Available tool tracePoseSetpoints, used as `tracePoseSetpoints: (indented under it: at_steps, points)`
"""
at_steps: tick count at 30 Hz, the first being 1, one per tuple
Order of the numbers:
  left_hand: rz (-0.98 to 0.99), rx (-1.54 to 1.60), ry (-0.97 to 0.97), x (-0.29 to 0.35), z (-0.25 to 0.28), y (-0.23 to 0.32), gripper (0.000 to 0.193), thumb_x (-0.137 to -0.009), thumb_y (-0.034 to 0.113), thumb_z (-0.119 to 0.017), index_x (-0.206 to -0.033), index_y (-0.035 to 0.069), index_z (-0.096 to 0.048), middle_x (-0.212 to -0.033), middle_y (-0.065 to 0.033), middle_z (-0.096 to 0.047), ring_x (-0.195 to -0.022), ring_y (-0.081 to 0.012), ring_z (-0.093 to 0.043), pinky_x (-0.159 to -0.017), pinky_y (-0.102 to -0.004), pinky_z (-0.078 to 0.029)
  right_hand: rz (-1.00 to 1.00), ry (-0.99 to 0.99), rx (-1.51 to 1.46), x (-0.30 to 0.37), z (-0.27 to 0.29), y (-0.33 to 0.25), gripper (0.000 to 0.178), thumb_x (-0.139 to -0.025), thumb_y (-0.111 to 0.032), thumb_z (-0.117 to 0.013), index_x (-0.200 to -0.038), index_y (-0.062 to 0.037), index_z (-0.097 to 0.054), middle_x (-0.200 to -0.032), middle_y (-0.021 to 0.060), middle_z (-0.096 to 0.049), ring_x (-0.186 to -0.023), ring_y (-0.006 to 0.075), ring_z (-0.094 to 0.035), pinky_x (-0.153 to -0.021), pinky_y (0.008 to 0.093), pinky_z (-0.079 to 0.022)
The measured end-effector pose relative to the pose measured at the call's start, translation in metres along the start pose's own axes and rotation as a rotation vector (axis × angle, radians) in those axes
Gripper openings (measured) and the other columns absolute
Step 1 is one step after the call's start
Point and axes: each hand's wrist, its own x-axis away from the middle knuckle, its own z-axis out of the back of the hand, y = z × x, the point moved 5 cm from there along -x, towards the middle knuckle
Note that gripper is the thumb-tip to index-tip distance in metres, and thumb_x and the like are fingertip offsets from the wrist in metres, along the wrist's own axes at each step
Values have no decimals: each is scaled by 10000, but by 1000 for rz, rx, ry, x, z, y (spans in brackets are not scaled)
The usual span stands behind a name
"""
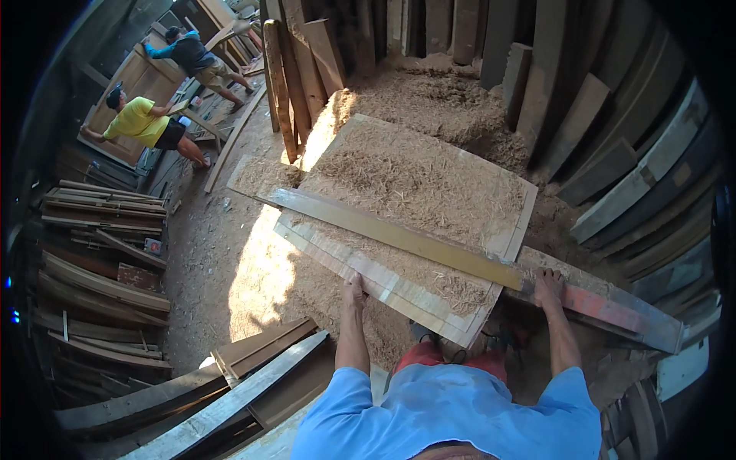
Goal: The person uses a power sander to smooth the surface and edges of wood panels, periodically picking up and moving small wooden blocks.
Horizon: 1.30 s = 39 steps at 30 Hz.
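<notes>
A wide flat wooden panel (368, 285), strewn with wood shavings (414, 180), lies in front of me at a slant. Across it runs a long narrow plank (406, 236), yellowish along the middle and reddish toward its right end. My left hand (355, 291) is closed on the panel's near edge, its fingers partly hidden underneath. My right hand (549, 290) is closed over the long plank, just beyond the panel's right corner. Shavings also cover a board end (257, 178) that sticks out past the panel's far left side.
Upright boards (560, 100) lean along the far and right sides. Stacked planks (107, 280) fill the left, with more timber (238, 391) near my left arm. A person in a yellow shirt (142, 121) and another in dark clothes (192, 55) handle a wooden door (130, 100).
</notes>
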Motion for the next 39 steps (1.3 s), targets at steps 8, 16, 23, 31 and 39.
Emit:
tracePoseSetpoints:
  at_steps: [8,16,23,31,39]
  points:
    - [9,31,-81,57,-16,-43,342,-1007,286,-703,-1278,104,-600,-1136,-82,-720,-964,-287,-729,-812,-513,-636,-155,344,-253,-31,29,1,705,-816,-179,-800,-1435,-85,-476,-1460,197,-469,-1341,423,-461,-1125,539,-377]
    - [275,-1293,-373,82,-44,68,340,-1009,341,-683,-940,11,-720,-767,-97,-732,-595,-180,-699,-577,-332,-602,-354,92,-803,83,-94,-33,555,-934,-431,-692,-1251,6,-563,-1249,278,-613,-1208,464,-573,-1055,539,-441]
    - [-760,-1894,361,-82,-1,249,747,-878,465,-765,-1396,-12,-516,-1370,-286,-581,-1278,-483,-540,-1022,-563,-465,-574,-394,-1806,124,-175,-87,280,-1079,-339,-571,-1223,-108,-638,-995,55,-692,-742,164,-660,-705,366,-577]
    - [-501,-1724,432,-122,14,242,523,-1062,487,-412,-1105,-9,-573,-1035,-299,-718,-990,-490,-688,-885,-554,-514,-629,-221,-2003,131,-187,-68,296,-1042,-420,-638,-1059,-127,-678,-842,7,-663,-647,130,-591,-646,359,-550]
    - [-294,-1603,409,7,63,184,550,-1067,475,-396,-1179,-32,-580,-1074,-348,-682,-1040,-528,-651,-899,-582,-491,-839,-160,-2069,114,-190,-48,483,-955,-632,-655,-902,-156,-598,-736,-8,-597,-663,167,-589,-702,413,-525]
